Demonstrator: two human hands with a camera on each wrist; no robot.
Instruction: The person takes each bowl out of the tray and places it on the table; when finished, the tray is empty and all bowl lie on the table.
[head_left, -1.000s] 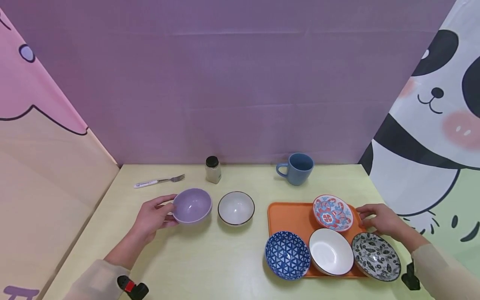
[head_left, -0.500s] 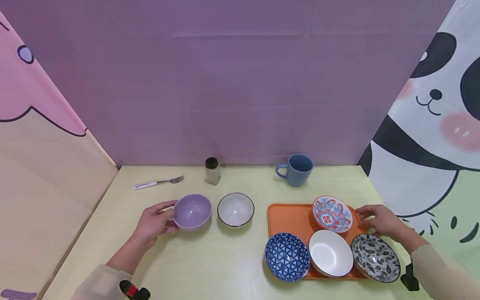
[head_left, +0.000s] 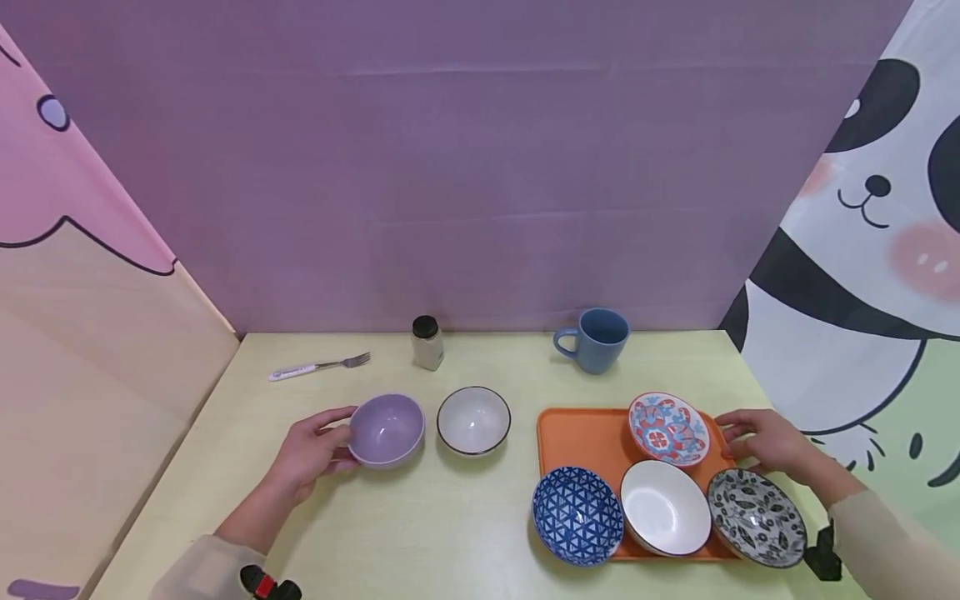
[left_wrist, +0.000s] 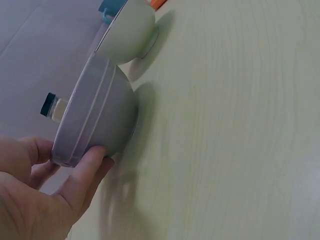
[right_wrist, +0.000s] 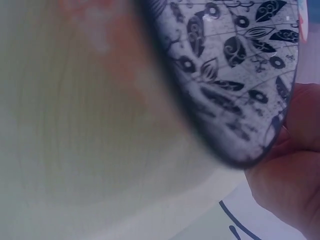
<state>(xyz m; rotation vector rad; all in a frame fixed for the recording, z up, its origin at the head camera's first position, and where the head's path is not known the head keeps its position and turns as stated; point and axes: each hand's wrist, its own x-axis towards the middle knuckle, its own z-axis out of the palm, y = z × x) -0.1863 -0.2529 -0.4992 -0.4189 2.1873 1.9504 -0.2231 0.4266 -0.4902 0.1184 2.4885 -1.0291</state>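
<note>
A plain purple bowl (head_left: 387, 431) is held at its left side by my left hand (head_left: 311, 454). In the left wrist view, the thumb and fingers grip the bowl's rim and outer wall; whether its base touches the table cannot be told. Just right of it stands a white bowl with a dark rim (head_left: 473, 421). My right hand (head_left: 765, 440) lies at the right edge of the orange tray (head_left: 577, 433), fingers loosely bent. Near those fingers are a red-and-blue patterned bowl (head_left: 669, 428) and a black-and-white leaf-patterned dish (head_left: 757, 517). The right fingertips are hidden in the right wrist view.
A blue-and-white patterned bowl (head_left: 577, 517) overlaps the tray's left front corner, beside a white bowl (head_left: 665, 508). Farther back are a fork (head_left: 318, 367), a black-capped shaker (head_left: 427, 343) and a blue mug (head_left: 600, 342). A purple wall (head_left: 480, 167) rises behind the table.
My left hand has brought the purple bowl slightly toward me and lower, beside the dark-rimmed white bowl. My right hand has stayed at the tray's edge.
</note>
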